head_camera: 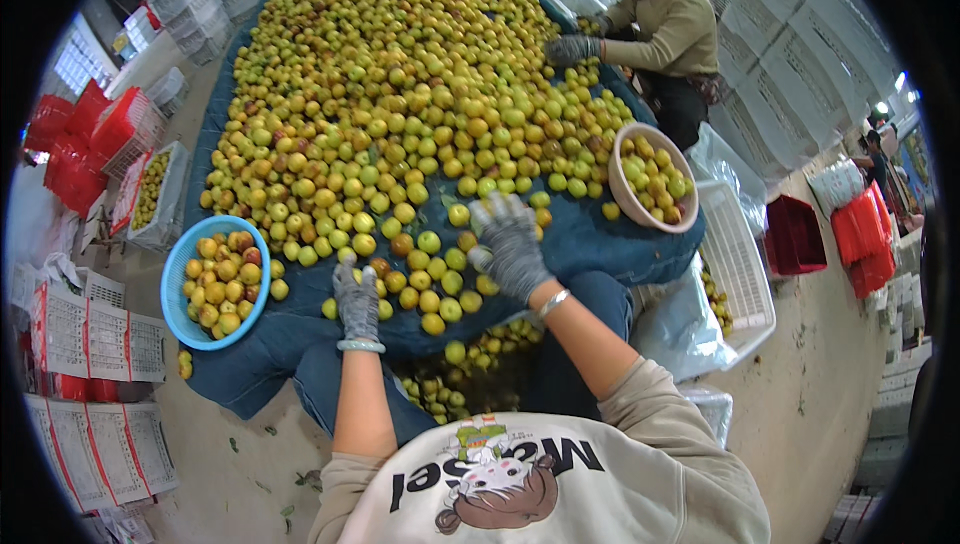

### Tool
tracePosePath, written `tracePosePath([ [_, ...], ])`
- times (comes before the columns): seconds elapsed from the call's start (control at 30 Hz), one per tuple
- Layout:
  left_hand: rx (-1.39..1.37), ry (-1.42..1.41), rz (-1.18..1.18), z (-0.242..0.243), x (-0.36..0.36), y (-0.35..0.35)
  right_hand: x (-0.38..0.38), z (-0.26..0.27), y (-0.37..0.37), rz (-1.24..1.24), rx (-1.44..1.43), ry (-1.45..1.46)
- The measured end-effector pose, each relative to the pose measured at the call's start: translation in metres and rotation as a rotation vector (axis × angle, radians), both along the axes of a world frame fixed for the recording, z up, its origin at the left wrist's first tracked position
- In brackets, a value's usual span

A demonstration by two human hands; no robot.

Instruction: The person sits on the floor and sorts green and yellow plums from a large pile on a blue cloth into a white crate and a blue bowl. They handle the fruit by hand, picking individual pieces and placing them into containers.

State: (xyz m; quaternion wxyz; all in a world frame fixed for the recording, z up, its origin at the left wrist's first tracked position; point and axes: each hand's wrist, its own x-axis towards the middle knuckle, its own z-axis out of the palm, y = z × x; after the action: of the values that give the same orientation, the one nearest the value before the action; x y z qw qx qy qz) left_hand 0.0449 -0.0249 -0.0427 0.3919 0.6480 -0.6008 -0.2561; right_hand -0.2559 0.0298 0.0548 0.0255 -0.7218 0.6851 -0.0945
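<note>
Green-yellow jujubes (390,93), some with brown-red patches, are heaped over a table covered in blue cloth (585,236). My left hand (357,304), in a grey knit glove, rests near the table's front edge with its fingertips against jujubes; whether it grips one is hidden. Gloved too, my right hand (513,244) reaches farther forward, fingers and thumb apart over the fruit. Between my hands lies a loose group of jujubes (435,274). A blue plastic basket (169,292) of browner jujubes stands at left, and a pink bowl (616,176) of jujubes at right.
More jujubes (442,390) lie below the table edge, between my knees. Across the right side, a co-worker's gloved hand (574,50) touches the heap. A white crate (739,274) with plastic lining stands at right; a lined crate (154,195) of fruit sits at left.
</note>
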Motion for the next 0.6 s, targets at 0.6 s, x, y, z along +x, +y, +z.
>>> tracePosePath([
  [0.6,0.17,-0.368,0.105,0.054,0.017,0.011,-0.06,-0.011,-0.017,-0.073,-0.264,-0.397],
])
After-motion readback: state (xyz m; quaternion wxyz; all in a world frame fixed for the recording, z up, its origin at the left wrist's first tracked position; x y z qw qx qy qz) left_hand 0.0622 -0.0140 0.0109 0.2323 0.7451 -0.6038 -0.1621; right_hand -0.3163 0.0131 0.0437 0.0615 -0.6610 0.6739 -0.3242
